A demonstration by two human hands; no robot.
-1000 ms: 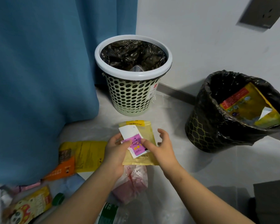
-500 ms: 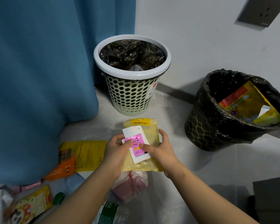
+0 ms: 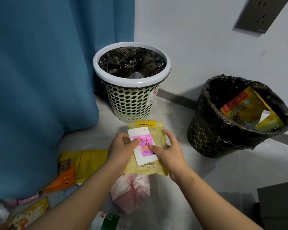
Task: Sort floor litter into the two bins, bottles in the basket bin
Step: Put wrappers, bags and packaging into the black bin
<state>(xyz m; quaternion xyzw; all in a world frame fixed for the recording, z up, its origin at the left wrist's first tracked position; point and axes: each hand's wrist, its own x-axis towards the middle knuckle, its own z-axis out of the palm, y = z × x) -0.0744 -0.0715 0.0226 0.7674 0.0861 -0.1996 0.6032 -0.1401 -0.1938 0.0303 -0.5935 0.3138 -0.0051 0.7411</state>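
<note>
Both hands hold a yellow pouch [image 3: 157, 135] above the floor [image 3: 223, 166], in front of the two bins. A small white-and-pink sachet [image 3: 145, 143] lies on its face. The left hand [image 3: 121, 148] grips the pouch's left edge, thumb pressed on the sachet. The right hand [image 3: 171, 156] has its fingers [image 3: 170, 136] curled round the right edge, thumb also on the sachet.

The perforated basket bin [image 3: 130, 103] stands just beyond, beside a blue curtain [image 3: 40, 80], with something clear (too little shows to name it) inside its black liner. The black-lined bin [image 3: 204, 130] at right holds a yellow packet [image 3: 246, 110].

Litter on the floor includes a yellow wrapper [image 3: 85, 161], a pink-filled plastic bag [image 3: 131, 195] and a green-labelled bottle [image 3: 106, 221] at the bottom edge.
</note>
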